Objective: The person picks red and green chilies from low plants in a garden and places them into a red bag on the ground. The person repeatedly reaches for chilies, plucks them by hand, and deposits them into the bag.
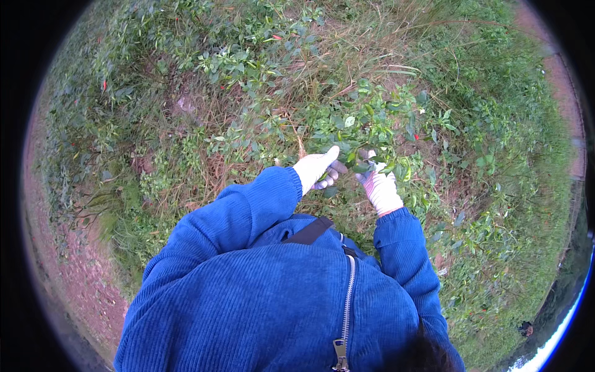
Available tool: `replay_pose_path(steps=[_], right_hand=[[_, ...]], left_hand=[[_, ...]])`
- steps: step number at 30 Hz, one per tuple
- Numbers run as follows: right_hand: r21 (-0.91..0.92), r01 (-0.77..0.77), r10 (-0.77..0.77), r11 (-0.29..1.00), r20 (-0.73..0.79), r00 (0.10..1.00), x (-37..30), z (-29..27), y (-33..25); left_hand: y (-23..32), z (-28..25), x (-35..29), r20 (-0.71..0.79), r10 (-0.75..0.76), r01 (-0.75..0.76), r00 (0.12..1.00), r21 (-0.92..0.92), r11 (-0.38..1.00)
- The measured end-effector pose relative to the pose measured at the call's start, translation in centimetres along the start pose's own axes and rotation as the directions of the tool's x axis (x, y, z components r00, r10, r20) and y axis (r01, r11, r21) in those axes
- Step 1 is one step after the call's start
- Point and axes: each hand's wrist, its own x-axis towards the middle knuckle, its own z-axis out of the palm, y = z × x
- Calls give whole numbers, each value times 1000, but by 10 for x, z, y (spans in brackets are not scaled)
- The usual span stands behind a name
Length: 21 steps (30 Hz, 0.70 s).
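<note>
Both my hands wear whitish gloves with grey fingers and reach into a leafy chili pepper plant. My left hand is at the plant's near left side, thumb stretched along the top and fingers curled in. A bit of green shows at its fingers, too small to name. Just to the right, my right hand is closed among the leaves and stems, its fingertips partly covered by foliage. Slender green peppers hang close to it. A red chili shows beyond my right hand.
More pepper plants spread to the far left, with a red chili at their edge. Dry grass lies across the far middle. Reddish bare soil borders the near left; a paved strip runs along the right.
</note>
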Motion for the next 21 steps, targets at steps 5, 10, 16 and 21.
replay_pose_path(steps=[5, 10, 16, 21], right_hand=[[451, -201, 109, 870, 222, 969, 12, 13, -14], [385, -197, 127, 902, 198, 972, 23, 6, 5], [-116, 189, -153, 975, 264, 952, 19, 1, 10], [381, -195, 97, 904, 261, 960, 24, 5, 11]], left_hand=[[22, 11, 27, -37, 104, -86, 994, 340, 936], [22, 7, 30, 27, 256, -226, 966, 570, 790], [6, 6, 15, 80, 505, -326, 859, 847, 419], [-9, 9, 1, 204, 496, -536, 844, 328, 778]])
